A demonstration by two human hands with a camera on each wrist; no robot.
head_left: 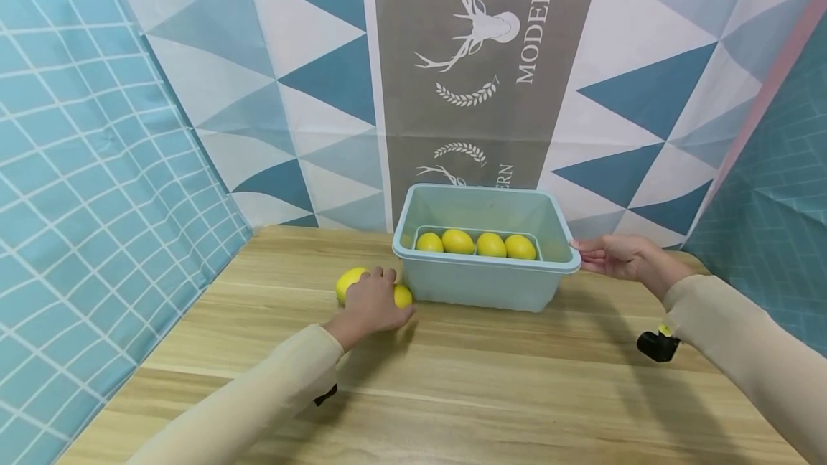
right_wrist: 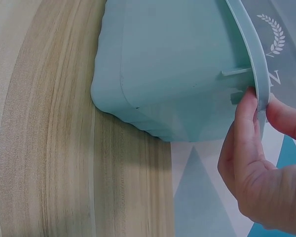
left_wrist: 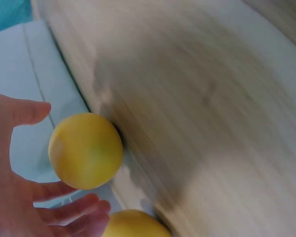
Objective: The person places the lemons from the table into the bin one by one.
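Observation:
A light blue plastic bin [head_left: 481,282] stands at the back of the wooden table, with several lemons [head_left: 491,245] in a row inside it. My right hand [head_left: 614,258] pinches the bin's right rim between thumb and fingers; the right wrist view shows that rim [right_wrist: 256,54] close up. By the bin's left end lies one lemon [left_wrist: 86,150], with my left hand [head_left: 375,300] spread around it. The thumb is apart from this lemon, and a finger is at its lower side. A second loose lemon [head_left: 350,283] lies farther left, partly behind the left fingers.
Patterned cloth with triangles and a deer head [head_left: 484,24] hangs right behind the bin. Blue tiled cloth [head_left: 84,163] borders the table on the left, and teal cloth [head_left: 775,199] on the right. The wooden tabletop [head_left: 465,386] extends in front of the bin.

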